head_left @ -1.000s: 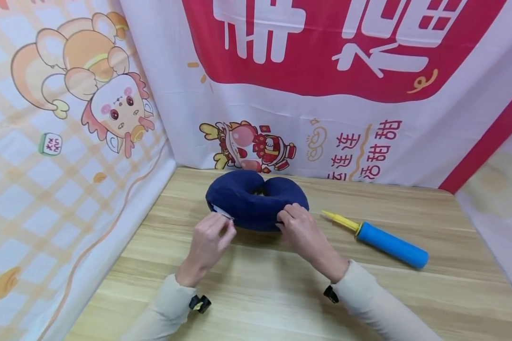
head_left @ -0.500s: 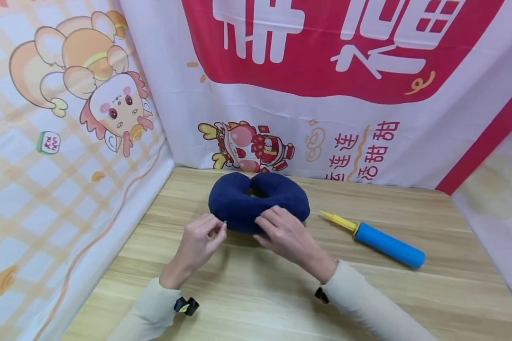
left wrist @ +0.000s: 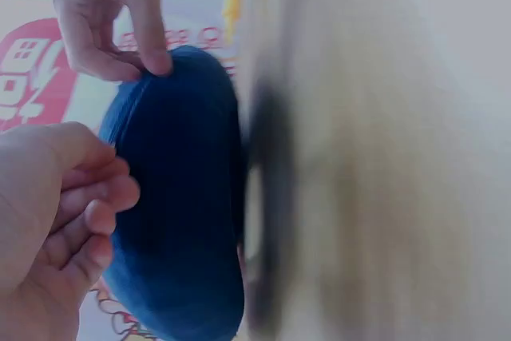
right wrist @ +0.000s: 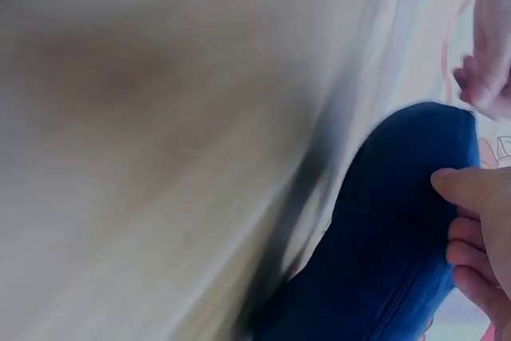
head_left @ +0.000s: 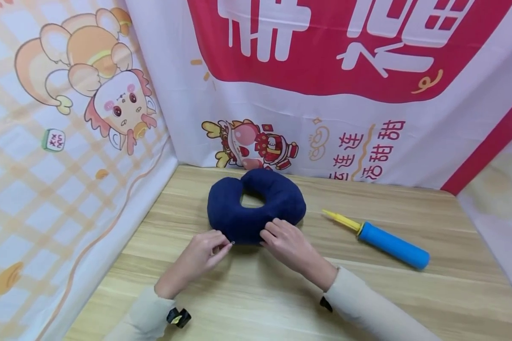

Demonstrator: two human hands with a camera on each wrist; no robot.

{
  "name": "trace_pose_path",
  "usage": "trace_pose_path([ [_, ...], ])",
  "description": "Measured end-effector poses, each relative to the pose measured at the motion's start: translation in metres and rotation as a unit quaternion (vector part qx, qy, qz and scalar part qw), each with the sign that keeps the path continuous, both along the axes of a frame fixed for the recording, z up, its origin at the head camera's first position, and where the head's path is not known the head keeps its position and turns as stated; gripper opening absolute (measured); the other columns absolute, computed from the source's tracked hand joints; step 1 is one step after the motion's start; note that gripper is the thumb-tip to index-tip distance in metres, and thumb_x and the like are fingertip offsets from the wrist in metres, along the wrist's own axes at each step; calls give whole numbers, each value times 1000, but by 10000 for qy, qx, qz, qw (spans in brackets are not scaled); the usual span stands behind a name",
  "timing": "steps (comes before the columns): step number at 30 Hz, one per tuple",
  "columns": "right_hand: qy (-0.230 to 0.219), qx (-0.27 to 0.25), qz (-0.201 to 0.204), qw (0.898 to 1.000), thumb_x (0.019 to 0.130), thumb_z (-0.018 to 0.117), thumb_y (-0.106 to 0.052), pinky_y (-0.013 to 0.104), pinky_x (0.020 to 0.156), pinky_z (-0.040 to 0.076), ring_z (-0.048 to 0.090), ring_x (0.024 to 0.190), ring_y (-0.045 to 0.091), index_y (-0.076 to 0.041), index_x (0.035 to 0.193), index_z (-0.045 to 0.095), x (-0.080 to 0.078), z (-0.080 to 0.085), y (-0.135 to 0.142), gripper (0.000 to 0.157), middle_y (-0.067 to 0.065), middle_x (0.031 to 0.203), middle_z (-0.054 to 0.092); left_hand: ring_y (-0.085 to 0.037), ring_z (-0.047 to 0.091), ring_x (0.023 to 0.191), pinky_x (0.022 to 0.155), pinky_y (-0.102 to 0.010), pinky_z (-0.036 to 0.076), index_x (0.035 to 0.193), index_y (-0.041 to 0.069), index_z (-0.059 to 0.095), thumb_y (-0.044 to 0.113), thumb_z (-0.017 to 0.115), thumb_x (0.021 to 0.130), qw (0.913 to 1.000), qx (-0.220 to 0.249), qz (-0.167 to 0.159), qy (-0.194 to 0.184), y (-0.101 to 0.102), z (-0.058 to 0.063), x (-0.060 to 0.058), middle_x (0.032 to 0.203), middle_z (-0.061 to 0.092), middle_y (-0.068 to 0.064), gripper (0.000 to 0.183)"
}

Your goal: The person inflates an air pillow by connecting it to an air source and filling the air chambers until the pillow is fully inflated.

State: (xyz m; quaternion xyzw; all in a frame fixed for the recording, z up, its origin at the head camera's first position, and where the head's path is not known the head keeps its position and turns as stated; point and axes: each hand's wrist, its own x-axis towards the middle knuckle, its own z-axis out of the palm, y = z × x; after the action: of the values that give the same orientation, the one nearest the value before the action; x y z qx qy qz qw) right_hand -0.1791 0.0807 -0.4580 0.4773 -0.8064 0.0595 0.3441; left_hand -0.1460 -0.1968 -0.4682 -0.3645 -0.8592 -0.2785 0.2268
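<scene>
A navy U-shaped neck pillow (head_left: 277, 194) lies on the wooden table with its gap facing the back wall. At its near left edge my left hand (head_left: 198, 253) pinches a tiny shiny zipper pull (head_left: 233, 242) between thumb and index finger. My right hand (head_left: 286, 244) grips the pillow's near edge, right of the middle. In the left wrist view, a seam runs along the pillow (left wrist: 176, 197) between both hands. The right wrist view has my right thumb on top of the pillow (right wrist: 391, 213), with the other fingers curled at its side.
On the table to the right lies a blue hand pump (head_left: 394, 244) with a yellow nozzle pointing at the pillow. Printed cloth walls, a left one (head_left: 81, 189) and a back one (head_left: 315, 109), border the wooden table (head_left: 247, 303).
The left hand has slid along the pillow's edge, and the white slit seen there is out of sight. The pillow has turned and come nearer. The right hand has shifted left and nearer.
</scene>
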Motion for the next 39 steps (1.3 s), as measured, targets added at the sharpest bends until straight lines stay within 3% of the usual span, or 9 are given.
trace_pose_path([
  [5,-1057,-364,-78,9937,86,89,-21,33,78,56,62,87,19,-7,100,73,4,-6,30,25,3,95,67,0,55,69,63,-13,48,86,13,75,9,79,93,9947,-693,-68,-758,-6,-1,2,78,66,9,9],
  [10,-2502,-1202,-653,9585,88,86,-14,38,77,62,73,87,21,-3,98,76,-4,-5,60,18,7,94,76,-1,63,75,69,-23,56,93,17,77,24,75,99,9735,-589,957,-1991,-29,13,-12,84,72,9,9],
  [13,-3579,-1646,-1274,9103,94,81,-18,37,74,63,73,82,17,-7,95,78,-11,-3,72,11,4,89,78,-12,71,83,77,-33,60,104,11,78,26,70,103,9488,-46,1879,-2539,-46,18,-34,94,78,-2,17],
  [17,-4980,-1840,-1965,8243,102,72,-30,29,67,56,65,73,10,-10,96,80,-16,-3,72,22,3,85,77,-30,74,104,91,-45,60,121,1,72,34,62,106,9116,479,2660,-3099,-62,13,-68,114,78,-17,37],
  [21,-6091,-2066,-2037,7382,105,65,-40,24,61,49,66,70,11,-4,95,80,-17,-10,56,40,10,83,78,-34,71,108,92,-42,57,128,-5,67,40,55,108,8839,744,2787,-3680,-66,0,-88,120,73,-25,51],
  [23,-6353,-2174,-2031,7127,105,64,-44,22,60,49,68,70,12,-1,92,78,-17,-13,47,47,12,82,79,-31,70,102,86,-37,56,128,-7,66,39,53,109,8756,887,2772,-3854,-65,-6,-90,118,73,-24,51],
  [25,-6400,-2266,-2081,7041,104,64,-46,22,60,48,68,70,12,-1,90,77,-19,-14,40,49,13,82,79,-28,70,95,80,-32,55,125,-7,67,36,53,109,8712,1078,2748,-3922,-62,-10,-88,112,74,-23,49],
  [32,-6049,-2639,-2521,7077,107,57,-41,26,65,44,59,68,15,0,86,71,-45,-2,46,48,8,76,71,-31,77,81,70,-30,59,115,-9,65,35,60,107,8563,1400,2492,-4302,-42,-3,-54,96,77,-23,45],
  [39,-6244,-2822,-2503,6840,111,48,-36,27,71,48,62,80,17,0,105,71,-72,-8,61,43,5,86,67,-33,79,88,79,-42,66,108,-11,66,31,62,107,8457,1438,1724,-4840,-28,10,-17,96,78,-23,42],
])
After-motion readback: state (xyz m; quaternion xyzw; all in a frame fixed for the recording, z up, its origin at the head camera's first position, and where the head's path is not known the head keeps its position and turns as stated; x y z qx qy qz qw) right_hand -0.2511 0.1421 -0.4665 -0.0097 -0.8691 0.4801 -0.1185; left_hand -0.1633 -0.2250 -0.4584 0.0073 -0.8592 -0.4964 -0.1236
